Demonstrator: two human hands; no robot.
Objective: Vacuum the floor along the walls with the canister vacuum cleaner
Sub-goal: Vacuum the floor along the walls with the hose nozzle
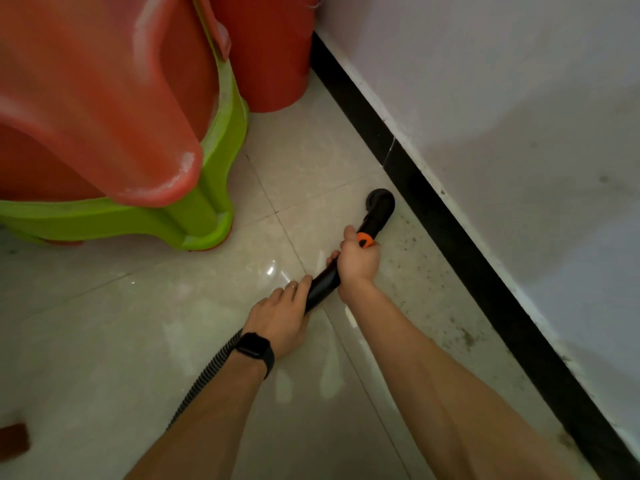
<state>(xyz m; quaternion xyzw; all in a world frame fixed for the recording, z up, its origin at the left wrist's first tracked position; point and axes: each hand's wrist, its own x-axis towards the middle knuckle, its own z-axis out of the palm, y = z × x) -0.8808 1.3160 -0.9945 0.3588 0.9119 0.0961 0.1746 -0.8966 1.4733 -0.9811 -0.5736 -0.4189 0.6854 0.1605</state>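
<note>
A black vacuum wand [322, 287] with an orange collar [365, 240] lies low over the glossy beige tile floor [138, 323]. Its round black nozzle [380, 201] touches the floor right beside the black baseboard [450, 237]. My right hand [358, 261] grips the wand just behind the orange collar. My left hand [280, 318], with a black watch on the wrist, holds the rear end of the wand where the ribbed hose [207, 372] joins. The hose runs down and left under my left forearm. The canister is out of view.
Stacked red and green plastic stools [121, 150] stand at the upper left, and a red bucket [273, 64] sits against the wall corner. The pale wall [519, 116] runs diagonally at the right. Dark specks of dirt [464, 337] line the floor by the baseboard.
</note>
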